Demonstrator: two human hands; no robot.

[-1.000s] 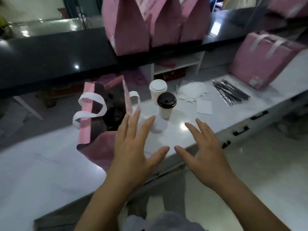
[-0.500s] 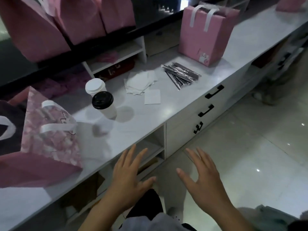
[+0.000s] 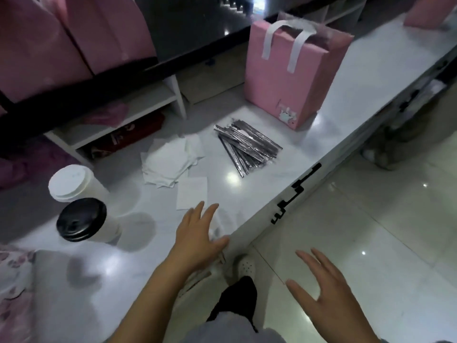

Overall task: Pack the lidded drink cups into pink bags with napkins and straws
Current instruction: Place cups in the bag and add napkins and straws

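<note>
Two drink cups stand at the left of the white counter (image 3: pixel 351 100): one with a white lid (image 3: pixel 71 182) and, nearer me, one with a black lid (image 3: pixel 84 220). A loose heap of white napkins (image 3: pixel 173 160) lies in the middle, with a single napkin (image 3: pixel 192 195) in front of it. Wrapped straws (image 3: pixel 247 147) lie in a pile to their right. An upright pink bag (image 3: pixel 289 78) with white handles stands behind the straws. My left hand (image 3: pixel 197 236) hovers open over the counter's front edge, just short of the single napkin. My right hand (image 3: pixel 326 298) is open over the floor, holding nothing.
Another pink patterned bag (image 3: pixel 12 290) shows at the lower left edge. More pink bags (image 3: pixel 61 33) stand on the dark upper ledge. A white shelf unit (image 3: pixel 128 107) sits behind the cups. Black drawer handles (image 3: pixel 296 191) line the counter front. My shoe (image 3: pixel 244 264) is on the tiled floor.
The view has swung right and closer to the counter. My left hand has moved up over the counter edge towards the napkins. My right hand has stayed open and low.
</note>
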